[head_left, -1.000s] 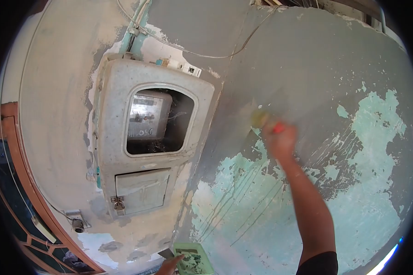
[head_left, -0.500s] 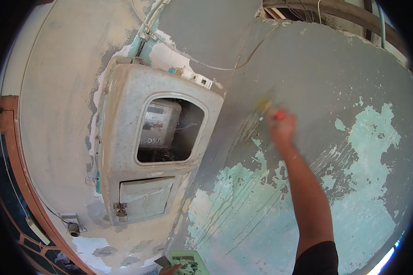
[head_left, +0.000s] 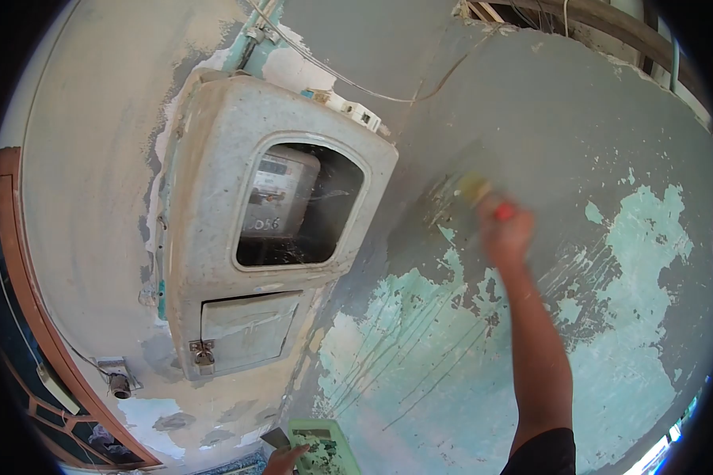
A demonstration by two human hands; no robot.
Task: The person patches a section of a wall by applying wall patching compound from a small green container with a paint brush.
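Blurred brush (head_left: 483,193) at gray wall (head_left: 547,111), right of meter box (head_left: 218,190); long axis slanted, head up-left, red part at right hand (head_left: 509,231), fingers clamped on it. Left hand (head_left: 287,459) has fingers clamped on near edge of green tray (head_left: 344,445), scraper blade (head_left: 276,438) beside them. Tray contains loose flakes (head_left: 322,453); box contains electric meter (head_left: 280,194).
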